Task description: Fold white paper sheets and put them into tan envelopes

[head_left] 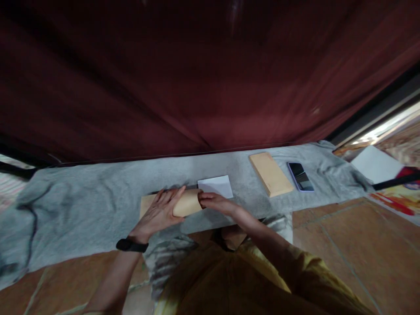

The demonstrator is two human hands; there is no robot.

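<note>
A brown paper bag point(187, 204) lies on its side on the grey cloth, its mouth bulging open towards the right. My left hand point(160, 212) is closed over it, fingers across the top and thumb along the near side; a black band circles that wrist. At the mouth, my right hand point(215, 202) grips the rim, with some fingertips hidden inside the opening. Just behind that hand lies a small white sheet or pad of paper point(216, 185), partly covered by the bag and the hand. Whether the bag contains anything is hidden.
To the right lie a flat stack of brown paper point(271, 174) and a phone point(300, 176) in a purple case. Grey cloth point(88, 201) covers the long narrow surface. A dark red fabric panel point(203, 87) rises behind it. Tiled floor point(344, 236) shows in front.
</note>
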